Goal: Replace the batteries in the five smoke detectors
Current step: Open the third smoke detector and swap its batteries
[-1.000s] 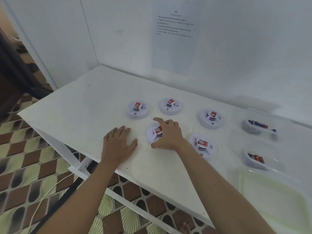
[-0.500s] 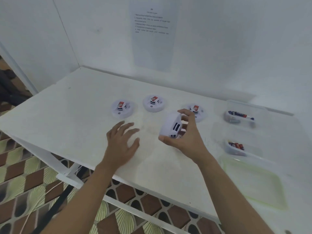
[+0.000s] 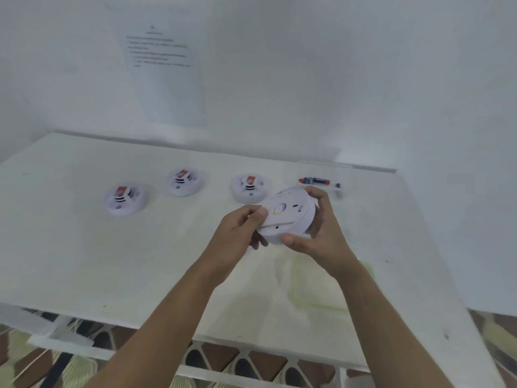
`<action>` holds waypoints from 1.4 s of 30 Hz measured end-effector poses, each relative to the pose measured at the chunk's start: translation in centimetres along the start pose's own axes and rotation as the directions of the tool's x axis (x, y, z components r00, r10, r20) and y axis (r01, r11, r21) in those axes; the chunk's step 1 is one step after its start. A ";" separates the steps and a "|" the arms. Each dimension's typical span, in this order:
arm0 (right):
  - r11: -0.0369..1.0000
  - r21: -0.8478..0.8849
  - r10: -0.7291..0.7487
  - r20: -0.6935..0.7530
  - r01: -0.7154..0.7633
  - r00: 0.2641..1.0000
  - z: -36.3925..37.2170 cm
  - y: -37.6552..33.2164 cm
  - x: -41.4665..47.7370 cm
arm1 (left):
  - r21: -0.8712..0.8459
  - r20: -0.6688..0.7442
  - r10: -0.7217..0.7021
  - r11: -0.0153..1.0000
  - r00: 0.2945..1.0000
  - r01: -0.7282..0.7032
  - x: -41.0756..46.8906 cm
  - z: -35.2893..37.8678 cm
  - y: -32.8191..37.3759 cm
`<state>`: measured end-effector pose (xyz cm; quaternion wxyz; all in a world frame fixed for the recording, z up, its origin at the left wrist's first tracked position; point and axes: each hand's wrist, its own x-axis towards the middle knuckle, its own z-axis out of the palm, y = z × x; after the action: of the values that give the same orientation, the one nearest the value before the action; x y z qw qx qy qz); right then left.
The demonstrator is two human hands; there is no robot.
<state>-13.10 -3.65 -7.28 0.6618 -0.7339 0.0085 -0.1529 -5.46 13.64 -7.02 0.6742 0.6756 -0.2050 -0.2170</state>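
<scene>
Both hands held one smoke detector [image 3: 288,217] above the middle of the desk [image 3: 70,247], clear of its surface. The right hand [image 3: 319,233] cupped the round white plastic body from the right, thumb pressed on the near rim and fingers curled over the far rim. The left hand [image 3: 237,233] gripped the opposite rim, thumb tip laid on the flat back plate. The detector was tilted, its smooth back facing the camera; the plate showed a small central disc with a yellowish mark and a few dark slots.

Three further detectors stood on the desk toward its far edge: a left detector [image 3: 125,198], a middle detector [image 3: 183,181] and a right detector [image 3: 249,187]. Each was a low white disc, open side up, with a red-and-white block and dark ribs at its centre. The fifth detector was not visible.

Near the far right corner lay a clear plastic box [image 3: 326,175] holding a red-and-blue cylindrical item [image 3: 314,180], blurred. A pale green-rimmed translucent tray [image 3: 316,303] lay toward the near edge, beneath the right forearm. A printed sheet [image 3: 165,74] hung on the white wall behind the desk, text illegible.
</scene>
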 end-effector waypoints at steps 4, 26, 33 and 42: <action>0.994 -0.084 0.072 0.057 -0.067 0.996 -4.0 -0.4 -1.4 | 0.069 -0.014 -0.009 0.998 1.000 0.010 0.3 3.2 0.8; 0.942 -0.312 0.228 0.331 -0.122 0.916 -10.0 -2.4 -2.3 | 0.595 0.309 0.187 0.727 0.932 -0.343 0.5 5.4 2.1; 0.947 -0.290 0.244 0.382 -0.136 0.891 -9.1 -2.1 -2.1 | 0.581 0.258 0.341 0.693 0.904 -0.427 0.4 5.2 1.4; 0.939 -0.334 0.212 0.361 -0.086 0.908 -8.1 -2.1 -1.7 | 0.563 0.183 0.411 0.701 0.893 -0.438 0.4 5.2 0.8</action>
<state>-17.06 -10.89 -4.97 0.5360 -0.8415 -0.0434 0.0518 -8.09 9.14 -6.24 0.4571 0.7804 -0.4267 0.0043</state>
